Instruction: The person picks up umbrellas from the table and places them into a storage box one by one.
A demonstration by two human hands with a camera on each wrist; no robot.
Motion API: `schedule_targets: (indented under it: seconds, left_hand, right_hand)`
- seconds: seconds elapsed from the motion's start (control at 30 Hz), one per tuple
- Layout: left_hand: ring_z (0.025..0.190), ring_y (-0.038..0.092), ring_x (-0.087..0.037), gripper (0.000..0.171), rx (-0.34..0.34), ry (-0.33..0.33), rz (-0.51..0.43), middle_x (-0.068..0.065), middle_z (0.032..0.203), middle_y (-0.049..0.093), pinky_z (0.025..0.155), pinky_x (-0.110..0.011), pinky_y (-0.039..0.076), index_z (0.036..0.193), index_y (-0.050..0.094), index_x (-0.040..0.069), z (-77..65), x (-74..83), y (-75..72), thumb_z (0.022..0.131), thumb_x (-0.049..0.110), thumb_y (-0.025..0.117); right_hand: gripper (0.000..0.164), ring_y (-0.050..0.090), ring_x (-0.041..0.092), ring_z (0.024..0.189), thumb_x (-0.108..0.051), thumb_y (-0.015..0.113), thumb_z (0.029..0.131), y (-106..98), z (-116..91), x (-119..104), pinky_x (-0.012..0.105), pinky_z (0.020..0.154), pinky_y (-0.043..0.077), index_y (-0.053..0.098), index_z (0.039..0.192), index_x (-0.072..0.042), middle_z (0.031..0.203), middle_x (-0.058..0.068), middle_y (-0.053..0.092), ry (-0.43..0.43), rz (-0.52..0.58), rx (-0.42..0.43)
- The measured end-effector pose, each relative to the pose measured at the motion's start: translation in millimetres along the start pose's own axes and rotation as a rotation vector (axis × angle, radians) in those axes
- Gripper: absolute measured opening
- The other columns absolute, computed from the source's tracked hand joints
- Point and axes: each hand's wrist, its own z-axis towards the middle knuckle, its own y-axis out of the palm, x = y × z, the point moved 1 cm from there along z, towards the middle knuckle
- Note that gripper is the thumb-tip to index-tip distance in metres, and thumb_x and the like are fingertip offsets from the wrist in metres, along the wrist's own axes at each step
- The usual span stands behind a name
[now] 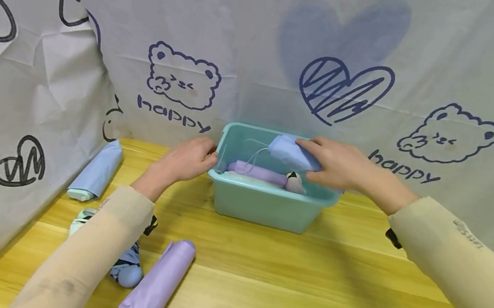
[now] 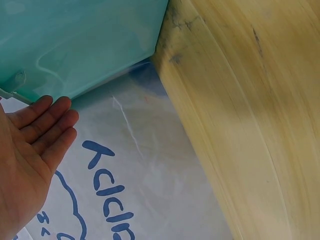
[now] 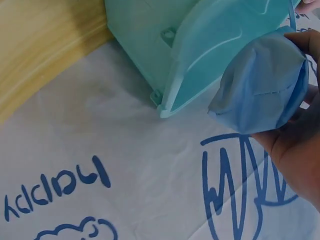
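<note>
A light-blue folded umbrella in a fabric sleeve, with a pale cord loop at one end, is gripped by my right hand above the teal plastic bin. The right wrist view shows the sleeve's creased end between thumb and fingers. My left hand is at the bin's left rim; in the left wrist view its fingers lie fairly straight by the outer wall, the thumb hidden. Inside the bin lie a purple roll and a small pale bundle with a black-and-white part.
Left on the wooden table lie a blue folded umbrella with a mint end, a blue-and-black patterned bundle partly behind my forearm, and a purple folded umbrella. A printed white cloth hangs close behind the bin.
</note>
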Motion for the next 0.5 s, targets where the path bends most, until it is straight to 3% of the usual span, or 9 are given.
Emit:
schedule_targets:
  seconds: [0.17,0.37,0.5]
  left_hand:
    - [0.089,0.057,-0.024,0.028,0.002,-0.004,0.001,-0.006,0.103,0.062,0.078,-0.041,0.052,0.113,0.063,0.008,-1.5,-1.4,3.5,0.102,0.028,0.048]
    - [0.091,0.057,-0.025,0.029,0.006,-0.003,-0.002,-0.006,0.106,0.062,0.08,-0.042,0.052,0.114,0.063,0.007,-0.6,-3.5,1.2,0.103,0.028,0.047]
    - [0.088,0.056,-0.024,0.026,0.008,0.003,0.005,-0.005,0.102,0.061,0.076,-0.04,0.05,0.111,0.062,0.009,-0.6,-3.2,1.1,0.102,0.029,0.047]
  right_hand:
    - [0.077,0.059,0.031,0.116,-0.031,0.067,0.092,2.7,25.9,-3.6,0.053,0.093,0.052,0.037,0.162,-0.015,0.149,0.017,0.052,-0.029,0.015,-0.11]
    - [0.079,0.048,0.038,0.139,-0.032,0.068,0.093,8.3,59.2,-13.5,0.058,0.11,0.042,0.035,0.163,-0.019,0.162,0.018,0.039,-0.087,0.046,-0.215]
    - [0.078,0.042,0.038,0.145,-0.029,0.068,0.094,15.0,76.2,-18.8,0.057,0.114,0.038,0.035,0.163,-0.018,0.163,0.016,0.038,-0.137,0.037,-0.259]
